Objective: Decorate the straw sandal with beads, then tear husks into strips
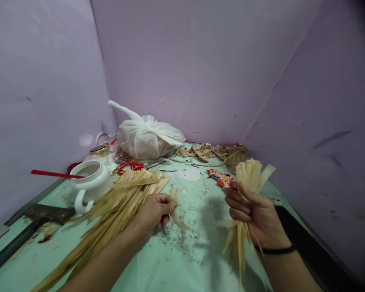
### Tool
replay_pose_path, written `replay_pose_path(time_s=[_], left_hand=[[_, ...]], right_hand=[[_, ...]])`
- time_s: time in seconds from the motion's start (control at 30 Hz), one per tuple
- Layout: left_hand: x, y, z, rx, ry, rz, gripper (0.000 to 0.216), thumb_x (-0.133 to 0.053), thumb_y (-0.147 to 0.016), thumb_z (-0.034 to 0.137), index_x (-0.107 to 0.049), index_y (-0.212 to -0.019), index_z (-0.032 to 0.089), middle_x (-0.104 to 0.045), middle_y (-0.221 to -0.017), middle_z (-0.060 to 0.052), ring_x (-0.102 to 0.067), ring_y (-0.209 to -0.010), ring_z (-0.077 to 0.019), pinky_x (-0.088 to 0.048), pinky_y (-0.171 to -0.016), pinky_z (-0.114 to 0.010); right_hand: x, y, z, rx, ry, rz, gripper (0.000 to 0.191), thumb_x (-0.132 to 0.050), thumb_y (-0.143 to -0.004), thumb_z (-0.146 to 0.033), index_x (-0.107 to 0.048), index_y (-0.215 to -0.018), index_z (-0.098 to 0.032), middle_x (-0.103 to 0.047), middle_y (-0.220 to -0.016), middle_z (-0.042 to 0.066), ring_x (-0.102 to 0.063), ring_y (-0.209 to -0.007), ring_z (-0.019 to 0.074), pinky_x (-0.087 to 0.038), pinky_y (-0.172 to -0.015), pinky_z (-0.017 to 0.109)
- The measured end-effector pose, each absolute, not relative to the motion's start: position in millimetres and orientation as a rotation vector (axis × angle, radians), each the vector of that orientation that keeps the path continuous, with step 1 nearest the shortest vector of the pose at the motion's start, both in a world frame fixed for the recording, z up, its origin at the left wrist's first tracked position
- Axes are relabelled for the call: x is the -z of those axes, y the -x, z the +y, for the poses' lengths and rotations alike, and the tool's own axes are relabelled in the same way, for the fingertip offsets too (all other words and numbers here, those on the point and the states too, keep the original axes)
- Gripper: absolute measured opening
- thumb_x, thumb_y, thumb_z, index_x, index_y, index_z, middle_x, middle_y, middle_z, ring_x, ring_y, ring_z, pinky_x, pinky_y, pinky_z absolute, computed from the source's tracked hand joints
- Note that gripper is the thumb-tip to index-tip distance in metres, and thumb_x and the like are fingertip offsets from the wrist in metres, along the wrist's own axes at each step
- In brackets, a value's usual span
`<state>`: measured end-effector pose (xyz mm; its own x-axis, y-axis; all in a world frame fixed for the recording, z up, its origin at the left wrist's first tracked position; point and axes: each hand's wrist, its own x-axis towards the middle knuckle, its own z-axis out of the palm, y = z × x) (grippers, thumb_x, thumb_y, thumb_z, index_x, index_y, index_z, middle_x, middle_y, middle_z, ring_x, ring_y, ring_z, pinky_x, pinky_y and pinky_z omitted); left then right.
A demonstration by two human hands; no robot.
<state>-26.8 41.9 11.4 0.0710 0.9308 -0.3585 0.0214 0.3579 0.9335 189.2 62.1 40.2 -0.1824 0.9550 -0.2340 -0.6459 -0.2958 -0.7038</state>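
Note:
My left hand [153,213] pinches a short strip of dried husk [173,196] between thumb and fingers, just above the tabletop. Wrapped in the fingers of my right hand [252,209] is a bundle of pale dried husk strips [252,174]. Its wide ends fan out above the fist and thin ends hang below. Beside my left forearm lies a pile of long dried husk strips [118,202], partly hidden by that arm. The two hands are apart, with bare green tabletop between them.
A white teapot [94,182] with a red stick [56,173] stands left, near a hammer-like tool [48,213]. Red-handled scissors [130,167] lie behind the pile. Farther back are a tied white plastic bag [149,138], woven pieces [202,152] and twine [235,158]. A patterned cloth piece [220,177] lies right.

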Motion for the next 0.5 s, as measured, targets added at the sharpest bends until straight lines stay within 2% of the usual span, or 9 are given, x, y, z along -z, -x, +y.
replay_pose_path(time_s=[0.1, 0.2, 0.27, 0.4, 0.5], left_hand=[[-11, 26, 40, -0.880, -1.039, 1.273, 0.027, -0.062, -0.061, 0.040, -0.049, -0.058, 0.016, -0.039, -0.040, 0.008, -0.030, -0.032, -0.0030, -0.019, -0.032, -0.016], [-13, 23, 37, -0.842, -1.125, 1.195, 0.025, -0.060, -0.060, 0.038, -0.054, -0.062, 0.014, -0.040, -0.045, 0.007, -0.034, -0.035, -0.0037, -0.024, -0.034, -0.016], [-14, 20, 35, -0.804, -1.161, 1.162, 0.023, -0.059, -0.059, 0.035, -0.057, -0.067, 0.013, -0.042, -0.046, 0.007, -0.036, -0.036, -0.0044, -0.026, -0.035, -0.016], [-15, 15, 33, -0.781, -1.193, 1.150, 0.020, -0.057, -0.056, 0.029, -0.058, -0.068, 0.014, -0.045, -0.045, 0.006, -0.037, -0.035, -0.0045, -0.028, -0.035, -0.017], [-13, 15, 33, -0.745, -1.196, 1.265, 0.015, -0.054, -0.058, 0.030, -0.053, -0.059, 0.016, -0.046, -0.037, 0.006, -0.035, -0.029, -0.0049, -0.026, -0.031, -0.016]], right_hand=[[-35, -171, 53, -1.780, 0.962, -0.669, 0.032, -0.079, -0.050, -0.023, -0.049, -0.060, -0.017, -0.027, -0.046, -0.011, -0.009, -0.038, 0.0004, -0.006, -0.030, 0.011], [-25, -146, 43, -1.799, 1.180, -0.879, 0.032, -0.077, -0.054, -0.031, -0.051, -0.065, -0.017, -0.024, -0.042, -0.013, -0.010, -0.035, 0.0005, -0.004, -0.030, 0.014], [-17, -133, 37, -1.752, 1.234, -0.944, 0.032, -0.076, -0.054, -0.033, -0.055, -0.070, -0.015, -0.032, -0.043, -0.011, -0.017, -0.034, 0.0009, -0.009, -0.030, 0.015], [-5, -120, 33, -1.725, 1.134, -1.002, 0.030, -0.076, -0.052, -0.030, -0.058, -0.067, -0.012, -0.053, -0.057, -0.001, -0.045, -0.049, 0.0087, -0.033, -0.043, 0.020], [-2, -119, 33, -1.705, 1.144, -1.011, 0.025, -0.074, -0.054, -0.029, -0.057, -0.063, -0.013, -0.051, -0.055, -0.002, -0.043, -0.048, 0.0084, -0.029, -0.042, 0.020]])
